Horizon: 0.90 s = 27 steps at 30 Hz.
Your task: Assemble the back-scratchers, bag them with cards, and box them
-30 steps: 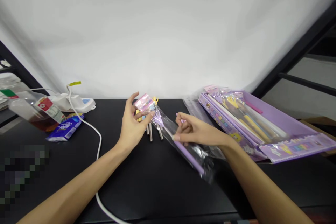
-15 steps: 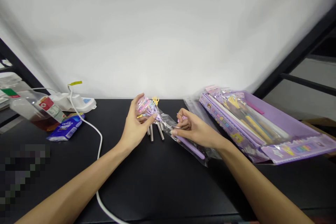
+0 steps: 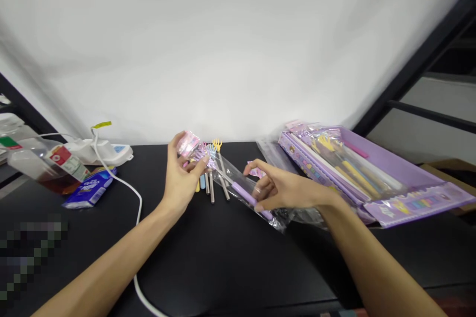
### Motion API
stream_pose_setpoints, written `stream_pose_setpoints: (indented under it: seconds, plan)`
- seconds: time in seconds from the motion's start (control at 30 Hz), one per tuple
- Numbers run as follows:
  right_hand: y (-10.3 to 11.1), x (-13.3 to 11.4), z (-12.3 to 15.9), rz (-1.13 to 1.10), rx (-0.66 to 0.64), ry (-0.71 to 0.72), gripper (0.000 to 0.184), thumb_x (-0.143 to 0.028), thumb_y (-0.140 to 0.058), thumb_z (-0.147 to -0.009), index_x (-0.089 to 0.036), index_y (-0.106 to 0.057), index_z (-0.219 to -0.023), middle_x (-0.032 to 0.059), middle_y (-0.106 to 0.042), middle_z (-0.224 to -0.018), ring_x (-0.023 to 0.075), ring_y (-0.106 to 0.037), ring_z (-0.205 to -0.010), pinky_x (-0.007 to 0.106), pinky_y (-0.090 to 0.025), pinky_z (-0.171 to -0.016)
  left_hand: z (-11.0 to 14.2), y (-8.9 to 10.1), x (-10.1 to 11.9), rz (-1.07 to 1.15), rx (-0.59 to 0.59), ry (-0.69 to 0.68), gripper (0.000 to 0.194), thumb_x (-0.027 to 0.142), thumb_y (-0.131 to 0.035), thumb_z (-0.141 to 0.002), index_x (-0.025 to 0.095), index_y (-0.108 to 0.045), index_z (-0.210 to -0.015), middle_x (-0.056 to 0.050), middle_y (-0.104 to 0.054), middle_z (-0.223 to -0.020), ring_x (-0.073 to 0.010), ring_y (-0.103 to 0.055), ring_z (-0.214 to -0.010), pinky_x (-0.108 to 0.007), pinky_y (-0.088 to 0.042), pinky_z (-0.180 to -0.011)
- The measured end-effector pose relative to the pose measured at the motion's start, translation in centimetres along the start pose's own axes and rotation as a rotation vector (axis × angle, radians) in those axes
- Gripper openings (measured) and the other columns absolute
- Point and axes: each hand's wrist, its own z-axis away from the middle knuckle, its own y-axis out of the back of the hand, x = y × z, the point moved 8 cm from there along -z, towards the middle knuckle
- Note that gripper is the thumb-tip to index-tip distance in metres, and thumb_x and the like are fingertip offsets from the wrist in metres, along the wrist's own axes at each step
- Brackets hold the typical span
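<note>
My left hand [image 3: 178, 173] is closed around the head end of a purple back scratcher [image 3: 243, 194] in a clear plastic sleeve [image 3: 228, 171]. A pink printed card [image 3: 188, 143] shows at the sleeve's top, beside my fingers. The scratcher slants down to the right. Against its purple handle lies the thumb of my right hand [image 3: 278, 188]; the index finger is stretched away from the thumb and the other fingers are curled. Under and behind the held one, several more back scratchers [image 3: 223, 173] with yellow and blue claw heads rest on the black table [image 3: 208, 257].
An open purple display box [image 3: 390, 168] with several wrapped back scratchers stands at right, with clear plastic [image 3: 275, 156] alongside. To the left are a bottle [image 3: 48, 158], a blue packet [image 3: 89, 188] and a power strip [image 3: 119, 153]. A white cable [image 3: 139, 203] crosses the table.
My right hand has loosened its pinch on the sleeve and moved lower along the handle, fingers now apart. The sleeved scratcher has shifted slightly left with my left hand, uncovering more of the pink card.
</note>
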Motion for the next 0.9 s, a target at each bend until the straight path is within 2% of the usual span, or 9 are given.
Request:
stream_pose_setpoints:
  seconds: [0.1,0.23,0.37,0.47,0.5,0.6,0.67,0.8,0.9]
  plan:
    - [-0.5,-0.7,0.5,0.039,-0.048,-0.011,0.075,-0.032,-0.084,-0.074,-0.021,-0.042,-0.136,0.0027,-0.073,-0.085,0.0163,-0.068,-0.073,0.029,-0.053,-0.066,0.0,-1.1,0.5,-0.021,-0.043,0.008,0.083,0.029,-0.081,-0.075,0.034,-0.036,-0.145,-0.007,-0.066,-0.113,-0.0212,-0.072,-0.089,-0.038,-0.066,-0.074]
    - [1.2,-2.2,0.8,0.035,0.178,0.081,0.045,-0.047,-0.077,-0.081,-0.02,-0.062,-0.114,0.0042,-0.074,-0.083,0.0173,-0.067,-0.073,0.03,-0.052,-0.065,-1.2,-3.8,1.1,-0.063,-0.115,-0.005,0.08,0.031,-0.081,-0.076,0.033,-0.038,-0.144,-0.009,-0.064,-0.122,-0.0255,-0.071,-0.099,-0.041,-0.067,-0.076]
    - [5.2,-2.3,3.3,0.081,0.399,0.043,0.04,-0.046,-0.08,-0.077,-0.019,-0.069,-0.104,0.0046,-0.073,-0.078,0.0184,-0.066,-0.069,0.031,-0.052,-0.062,-2.7,-8.6,1.0,-0.041,-0.216,-0.005,0.078,0.034,-0.077,-0.081,0.035,-0.034,-0.146,-0.01,-0.063,-0.124,-0.0246,-0.072,-0.099,-0.044,-0.066,-0.082]
    - [10.2,-2.0,7.6,0.205,0.612,-0.034,0.042,-0.045,-0.082,-0.075,-0.019,-0.072,-0.107,0.0052,-0.074,-0.076,0.0197,-0.065,-0.069,0.032,-0.052,-0.063,-3.2,-12.9,0.0,-0.044,-0.305,0.023,0.076,0.039,-0.064,-0.092,0.035,-0.019,-0.154,-0.011,-0.063,-0.12,-0.0219,-0.073,-0.092,-0.045,-0.064,-0.085]
    - [12.0,-1.9,9.2,0.238,0.685,-0.05,0.042,-0.045,-0.082,-0.075,-0.019,-0.072,-0.107,0.0059,-0.075,-0.079,0.0203,-0.066,-0.072,0.033,-0.053,-0.066,-3.2,-14.4,-0.3,-0.084,-0.341,0.01,0.071,0.039,-0.061,-0.094,0.034,-0.021,-0.153,-0.011,-0.062,-0.12,-0.0212,-0.073,-0.091,-0.045,-0.063,-0.086]
    - [17.4,-0.9,13.7,0.281,0.892,-0.093,0.039,-0.045,-0.081,-0.075,-0.017,-0.074,-0.101,0.0109,-0.075,-0.094,0.0219,-0.068,-0.079,0.033,-0.055,-0.067,-2.2,-18.9,-1.1,-0.326,-0.517,-0.131,0.043,0.034,-0.059,-0.094,0.025,-0.051,-0.135,-0.011,-0.061,-0.122,-0.0221,-0.069,-0.098,-0.044,-0.06,-0.09]
    - [19.9,0.7,15.5,0.271,0.952,-0.114,0.044,-0.047,-0.083,-0.072,-0.014,-0.073,-0.1,0.0118,-0.073,-0.091,0.021,-0.066,-0.076,0.033,-0.055,-0.063,-0.8,-21.7,-1.6,-0.49,-0.659,-0.264,0.03,0.031,-0.058,-0.094,0.021,-0.062,-0.121,-0.011,-0.062,-0.121,-0.0241,-0.065,-0.107,-0.044,-0.057,-0.095]
    - [21.8,4.3,16.1,0.379,0.951,-0.138,0.066,-0.045,-0.084,-0.068,-0.016,-0.064,-0.124,0.0049,-0.072,-0.078,0.0201,-0.066,-0.069,0.034,-0.054,-0.065,1.6,-25.3,-2.3,-0.677,-0.805,-0.48,0.027,0.03,-0.053,-0.096,0.02,-0.066,-0.118,-0.01,-0.062,-0.117,-0.0266,-0.058,-0.115,-0.048,-0.048,-0.106]
    - [21.4,5.3,16.1,0.641,0.984,-0.129,0.052,-0.044,-0.08,-0.071,-0.018,-0.072,-0.115,0.0072,-0.074,-0.088,0.0243,-0.068,-0.081,0.036,-0.052,-0.075,1.9,-25.9,-2.8,-0.739,-0.81,-0.508,0.028,0.03,-0.05,-0.098,0.019,-0.067,-0.117,-0.01,-0.062,-0.112,-0.0272,-0.059,-0.111,-0.047,-0.049,-0.102]
